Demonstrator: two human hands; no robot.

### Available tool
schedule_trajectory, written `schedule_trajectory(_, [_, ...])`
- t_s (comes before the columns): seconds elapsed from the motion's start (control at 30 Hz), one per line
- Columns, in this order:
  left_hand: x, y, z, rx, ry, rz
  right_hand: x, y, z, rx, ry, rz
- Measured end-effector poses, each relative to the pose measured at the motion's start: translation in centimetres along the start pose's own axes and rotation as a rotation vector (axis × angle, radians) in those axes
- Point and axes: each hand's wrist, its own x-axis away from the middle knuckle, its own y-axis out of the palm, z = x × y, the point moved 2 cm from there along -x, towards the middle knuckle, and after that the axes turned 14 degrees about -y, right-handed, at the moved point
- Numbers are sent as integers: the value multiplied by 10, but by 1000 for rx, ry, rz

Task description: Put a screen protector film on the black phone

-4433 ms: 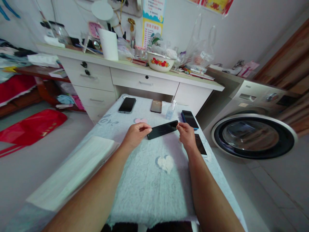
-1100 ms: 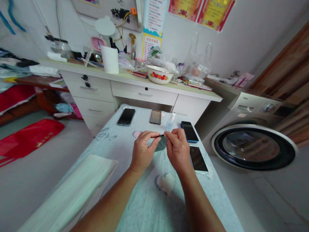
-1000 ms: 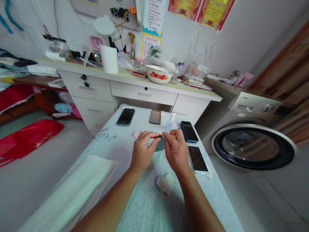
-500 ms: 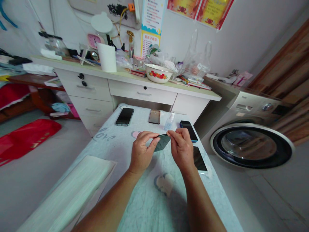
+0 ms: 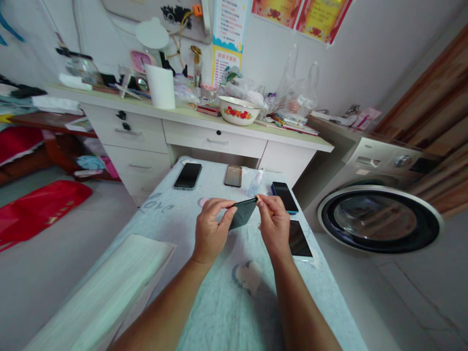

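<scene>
Two bare hands meet around one thing in the head view, a thin dark grey-green rectangular phone [image 5: 242,215] held up over a table covered with a pale blue-green patterned cloth [image 5: 215,302]. The left hand [image 5: 211,230] pinches the phone's left end between thumb and fingers. The right hand [image 5: 274,222] has thumb and fingertips closed at the upper right corner. The phone is tilted, its long upper edge rising towards the right hand and its broad face slanting down below that edge.

Beyond the hands, a black-screened phone with a silvery edge [image 5: 187,176] lies flat near the far left corner of the cloth. Towards the middle of the far side are a brownish translucent phone case with a dark rim [image 5: 233,176] and, to its right, a small clear spray bottle [image 5: 255,185], upright. A black-screened phone with a blue edge [image 5: 285,197] lies behind the right hand, and a black-screened phone with a white edge [image 5: 300,240] lies beside the right wrist, partly hidden by it. A long whitish sheet [image 5: 109,287] stretches along the left side. Past the table stands a white desk with drawers [image 5: 215,131], bearing a white enamel bowl with red flowers [image 5: 239,114].
</scene>
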Motion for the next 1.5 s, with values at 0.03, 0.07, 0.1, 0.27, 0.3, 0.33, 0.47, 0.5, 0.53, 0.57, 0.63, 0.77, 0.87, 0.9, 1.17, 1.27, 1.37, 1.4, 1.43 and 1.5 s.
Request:
schedule_trajectory(0.03, [0, -1, -1, -9, 3, 13, 2, 2, 2, -17, 28, -9])
schedule_trajectory(0.07, [0, -2, -1, -18, 4, 26, 3, 4, 5, -30, 50, -21])
schedule_trajectory(0.1, [0, -4, -2, -26, 3, 40, 5, 6, 7, -40, 66, -38])
schedule_trajectory(0.27, [0, -9, -7, -66, -24, 96, 12, 18, 16, -60, 66, -99])
schedule_trajectory(0.3, [0, -10, -9, -70, -30, 108, 13, 20, 19, -61, 63, -109])
schedule_trajectory(0.33, [0, -10, -10, -73, -38, 119, 15, 22, 21, -61, 63, -119])
schedule_trajectory(0.47, [-2, -12, -16, -73, -60, 135, 18, 25, 26, -57, 67, -147])
schedule_trajectory(0.5, [-3, -12, -17, -74, -62, 133, 18, 25, 25, -59, 67, -148])
schedule_trajectory(0.53, [-3, -12, -17, -75, -63, 130, 18, 25, 24, -62, 66, -149])
schedule_trajectory(0.57, [-3, -12, -17, -75, -61, 128, 17, 25, 22, -66, 63, -148])
schedule_trajectory(0.63, [-3, -12, -16, -75, -54, 119, 15, 23, 18, -74, 52, -139])
schedule_trajectory(0.77, [-1, -11, -12, -75, -16, 90, 9, 19, 6, -92, 22, -104])
schedule_trajectory(0.87, [1, -11, -9, -88, 12, 73, 6, 14, -1, -84, 6, -93])
schedule_trajectory(0.9, [1, -11, -8, -92, 17, 71, 6, 13, -3, -81, -1, -86])
schedule_trajectory(1.17, [2, -11, -8, -108, 33, 78, 5, 10, -14, -56, -46, -49])
schedule_trajectory(1.27, [2, -12, -11, -109, 22, 89, 5, 12, -14, -36, -68, -67])
schedule_trajectory(1.37, [0, -13, -15, -113, -1, 117, 7, 17, -8, -22, -76, -114])
schedule_trajectory(1.4, [0, -14, -17, -116, -8, 134, 9, 18, -5, -23, -72, -130])
schedule_trajectory(1.43, [-1, -14, -19, -119, -15, 144, 10, 20, -2, -24, -64, -143])
schedule_trajectory(1.5, [-2, -15, -23, -113, -35, 167, 14, 23, 6, -20, -47, -172])
